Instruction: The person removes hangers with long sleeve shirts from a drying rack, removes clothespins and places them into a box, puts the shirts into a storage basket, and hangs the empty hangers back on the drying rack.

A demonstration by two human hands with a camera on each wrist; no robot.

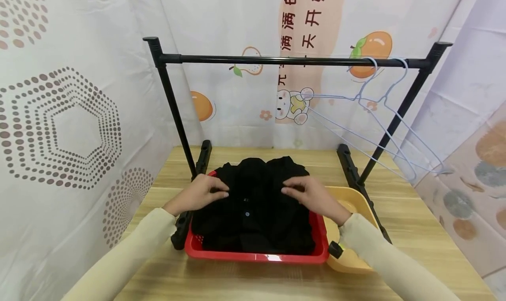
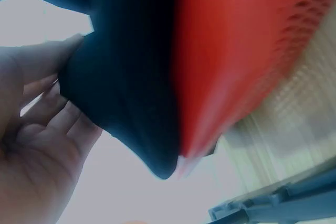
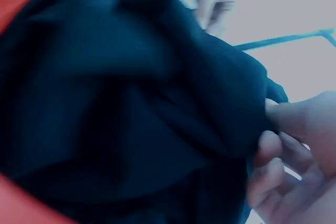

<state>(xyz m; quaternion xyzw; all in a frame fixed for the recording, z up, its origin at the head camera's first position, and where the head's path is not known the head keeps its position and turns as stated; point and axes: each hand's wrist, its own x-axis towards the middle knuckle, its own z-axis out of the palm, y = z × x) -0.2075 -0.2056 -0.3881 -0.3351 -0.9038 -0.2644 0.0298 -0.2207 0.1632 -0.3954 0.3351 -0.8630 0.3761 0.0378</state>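
Note:
A black shirt (image 1: 257,222) with a small button lies bunched in a red basket (image 1: 257,258). At its left side my left hand (image 1: 201,193) pinches the cloth between thumb and fingers. Opposite it, my right hand (image 1: 312,195) pinches the shirt's right side. In the left wrist view the left hand (image 2: 42,119) has the edge of the black cloth (image 2: 121,87) at its fingertips. Dark folds (image 3: 131,93) fill most of the right wrist view, where the right hand (image 3: 294,156) holds an edge.
A black rack with a crossbar (image 1: 257,60) stands over the wooden table (image 1: 221,281). Two pale blue wire hangers (image 1: 365,96) hang at the bar's right end. Right of the red basket sits a yellow basket (image 1: 363,200), partly behind my right forearm. Patterned curtains (image 1: 79,160) surround the table.

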